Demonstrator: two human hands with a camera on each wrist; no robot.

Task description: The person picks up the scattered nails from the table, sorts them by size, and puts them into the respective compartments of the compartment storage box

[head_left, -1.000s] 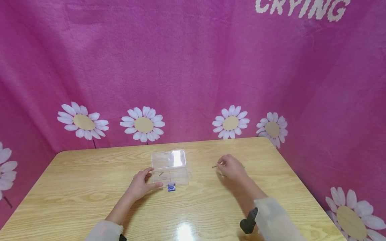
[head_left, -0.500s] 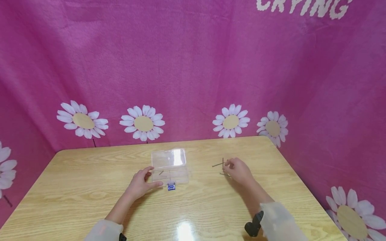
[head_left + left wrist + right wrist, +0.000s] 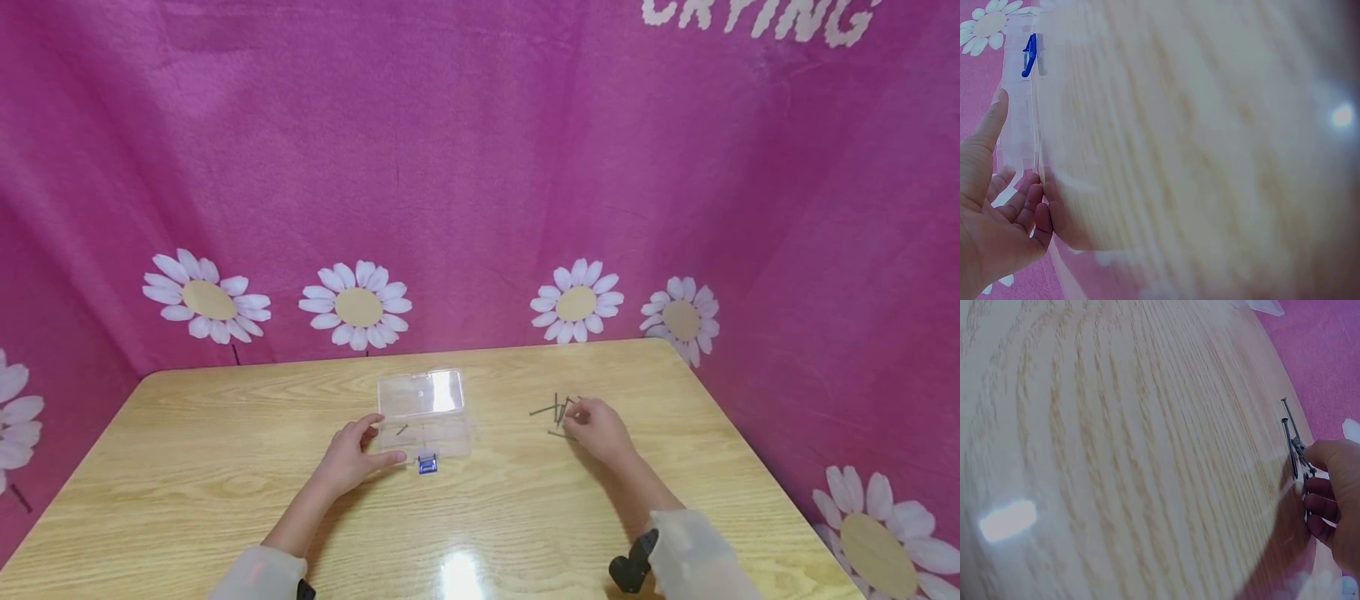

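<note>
My left hand (image 3: 351, 457) grips the left side of a clear plastic box (image 3: 447, 446), its thumb along the front edge and its fingers at the left wall. The box's lid (image 3: 408, 396) is folded back, and a blue latch (image 3: 427, 464) sits at the front. One small nail (image 3: 402, 430) lies slanted in the left compartment. To the right, my right hand (image 3: 600, 429) has curled fingers, with thumb and forefinger pinched at a small cluster of nails (image 3: 1290, 447). Loose dark nails (image 3: 542, 410) lie crossed beside the fingertips; others are partly hidden by the hand.
Both hands work over a pale wood-grain table (image 3: 487, 500). A pink cloth (image 3: 465, 167) with printed daisies hangs behind its back edge and along both sides. Bare tabletop separates the box from the nails.
My right hand has shifted slightly right and towards me, uncovering several nails that it had hidden. The left hand and the box have stayed in place.
</note>
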